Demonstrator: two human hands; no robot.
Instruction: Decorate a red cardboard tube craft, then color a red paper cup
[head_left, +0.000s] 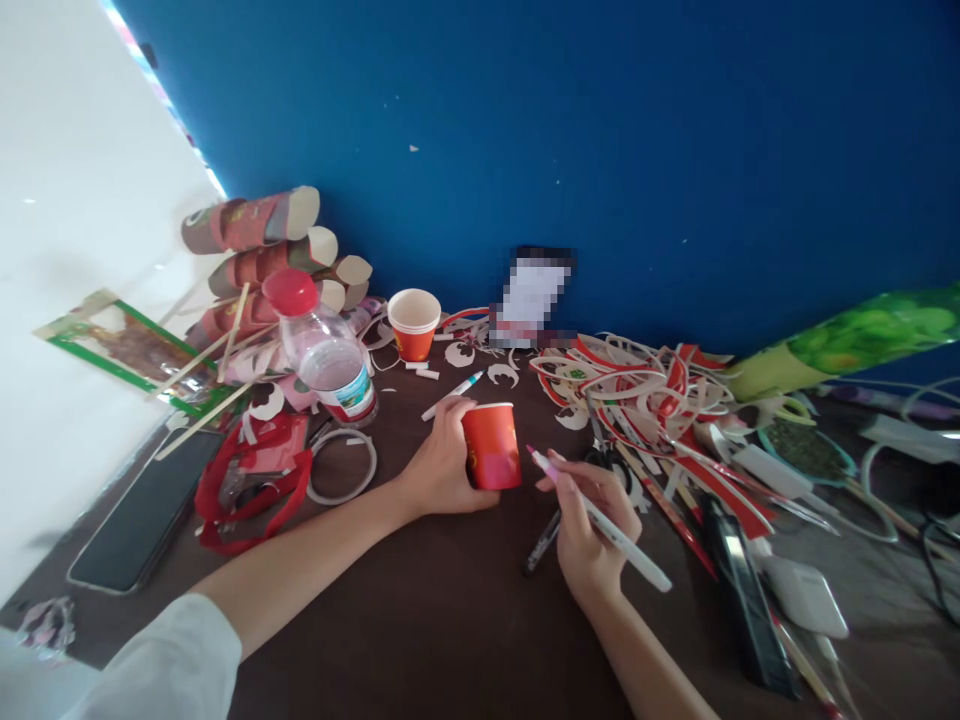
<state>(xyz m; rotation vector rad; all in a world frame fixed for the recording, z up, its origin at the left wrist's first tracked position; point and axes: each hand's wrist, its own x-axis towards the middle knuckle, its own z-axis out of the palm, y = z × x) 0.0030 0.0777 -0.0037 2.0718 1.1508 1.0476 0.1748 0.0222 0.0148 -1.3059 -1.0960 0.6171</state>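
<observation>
Cluttered table (pixel 450 600), bottle (pixel 330 360) (capped), scraps (pixel 637 385)

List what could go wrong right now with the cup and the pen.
The left hand holds the red paper cup only from one side, so pressure from the white pen in the right hand could dent or tip it. A black pen lies beside the right hand and may get knocked. The water bottle stands near the left forearm.
</observation>
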